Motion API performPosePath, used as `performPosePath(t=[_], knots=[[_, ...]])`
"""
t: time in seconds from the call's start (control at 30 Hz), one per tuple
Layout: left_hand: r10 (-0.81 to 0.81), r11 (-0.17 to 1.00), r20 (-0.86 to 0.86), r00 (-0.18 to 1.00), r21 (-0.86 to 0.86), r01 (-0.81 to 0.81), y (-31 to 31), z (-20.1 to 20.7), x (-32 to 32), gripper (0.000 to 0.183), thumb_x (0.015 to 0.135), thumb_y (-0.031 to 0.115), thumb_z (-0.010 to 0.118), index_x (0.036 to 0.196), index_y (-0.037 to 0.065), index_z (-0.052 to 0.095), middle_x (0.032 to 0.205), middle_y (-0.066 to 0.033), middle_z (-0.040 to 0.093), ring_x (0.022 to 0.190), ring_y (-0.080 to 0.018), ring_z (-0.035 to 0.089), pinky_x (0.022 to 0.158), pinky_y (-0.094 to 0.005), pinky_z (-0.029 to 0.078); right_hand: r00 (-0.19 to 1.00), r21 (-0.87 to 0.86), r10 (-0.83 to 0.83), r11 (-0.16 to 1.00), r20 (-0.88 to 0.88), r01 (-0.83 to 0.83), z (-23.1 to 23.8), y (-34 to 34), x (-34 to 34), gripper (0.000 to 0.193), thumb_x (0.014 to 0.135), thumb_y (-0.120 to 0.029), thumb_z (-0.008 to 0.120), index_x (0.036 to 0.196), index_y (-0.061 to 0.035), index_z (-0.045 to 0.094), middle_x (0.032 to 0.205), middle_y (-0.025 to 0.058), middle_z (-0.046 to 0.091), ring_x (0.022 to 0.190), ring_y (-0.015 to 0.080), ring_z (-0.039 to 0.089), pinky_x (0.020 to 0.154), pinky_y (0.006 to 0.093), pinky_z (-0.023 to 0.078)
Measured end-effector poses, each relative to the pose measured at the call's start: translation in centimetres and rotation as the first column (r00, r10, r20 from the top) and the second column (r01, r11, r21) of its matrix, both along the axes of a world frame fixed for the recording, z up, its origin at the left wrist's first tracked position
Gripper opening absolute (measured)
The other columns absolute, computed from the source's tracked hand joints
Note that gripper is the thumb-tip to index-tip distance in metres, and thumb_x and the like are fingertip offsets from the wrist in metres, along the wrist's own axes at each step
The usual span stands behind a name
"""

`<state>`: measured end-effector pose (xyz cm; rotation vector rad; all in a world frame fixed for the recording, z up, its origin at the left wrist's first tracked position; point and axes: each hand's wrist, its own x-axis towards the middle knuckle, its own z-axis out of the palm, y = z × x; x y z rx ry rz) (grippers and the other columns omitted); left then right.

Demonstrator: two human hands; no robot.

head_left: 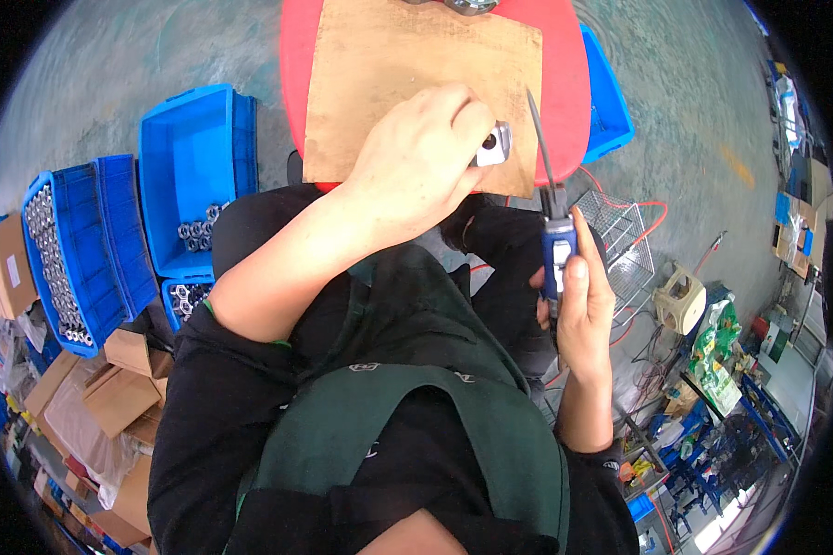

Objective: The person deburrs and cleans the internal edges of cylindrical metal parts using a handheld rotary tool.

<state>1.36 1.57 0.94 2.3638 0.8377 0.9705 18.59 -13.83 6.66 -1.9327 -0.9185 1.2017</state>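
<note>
A small silver metal part [498,148] is pinched in the person's left hand [421,153], above or against the tan board [416,55] on the red top [569,102]; I can't tell which. Just right of that grip, the right hand [583,310] clasps a blue-and-black tool [552,242], its slim blade pointing away from the person. Well left of both grips, a brown carton [16,294] bears a white label [12,270]; well right lies a green printed bag [715,356], the lettering too small for me to read.

No txt legible; wht label [13,270] on cardbd box [17,298], L side, too sm. to read.
</note>
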Motion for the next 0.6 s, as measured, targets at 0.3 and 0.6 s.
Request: performPosePath(t=[0.3,0.6], knots=[[0.055,0.998,-0.091,0.994,-0.021,-0.057,-0.4,0.0,0.2,0.029,0.070,0.016,0.073,0.085,0.002,0.053,0.082,-0.0128,0.051,0.076,-0.0328,0.055,0.065,-0.0414,0.046,0.999,-0.046,0.044,0.998,0.000,-0.044,0.4,-3.3,-0.2,0.046,0.101,-0.029,0.041,0.144,-0.0145,0.036,0.076,0.0008,0.059,0.053,0.0029,0.045,0.048,0.0186,0.041],[0.022,1.000,-0.186,0.982,0.011,-0.020,-0.5,0.1,0.3,0.029,0.068,0.017,0.074,0.086,0.005,0.054,0.086,-0.0098,0.050,0.080,-0.0275,0.054,0.066,-0.0383,0.040,1.000,-0.157,0.025,0.987,-0.008,-0.026,-0.1,-2.5,-0.6,0.044,0.100,-0.022,0.040,0.144,-0.0166,0.036,0.074,0.0011,0.057,0.053,0.0034,0.045,0.049,0.0208,0.042]])
